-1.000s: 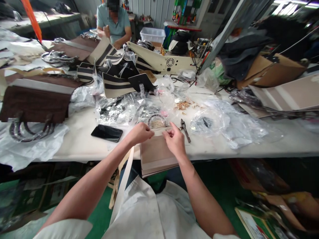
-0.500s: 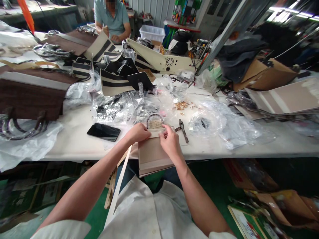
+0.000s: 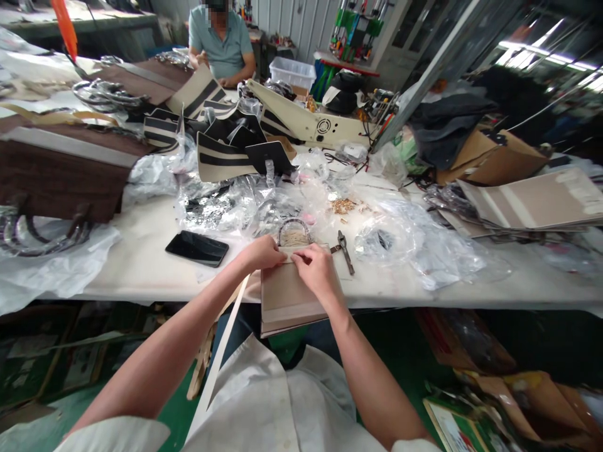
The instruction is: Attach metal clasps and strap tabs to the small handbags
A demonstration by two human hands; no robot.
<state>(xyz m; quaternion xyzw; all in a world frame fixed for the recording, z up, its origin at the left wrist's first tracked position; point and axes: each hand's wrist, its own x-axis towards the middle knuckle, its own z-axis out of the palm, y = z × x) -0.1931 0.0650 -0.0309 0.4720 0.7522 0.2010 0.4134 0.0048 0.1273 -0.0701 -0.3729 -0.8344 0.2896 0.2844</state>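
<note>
A beige bag point(image 3: 289, 301) is overhanging the near edge of the tabletop point(image 3: 141, 276), its body lying wearer-side of the fingers, long axis unclear. The left hand point(image 3: 265, 252) and right hand point(image 3: 316, 267) are pinching its far end, fingers nearly closed, equally near; a handle point(image 3: 293, 221) is arching beyond.

Beige panel point(image 3: 292, 298): partly hiding under right hand point(image 3: 315, 267), table's point(image 3: 146, 267) near edge
Brown bag point(image 3: 66, 172): running off-view, left
</note>
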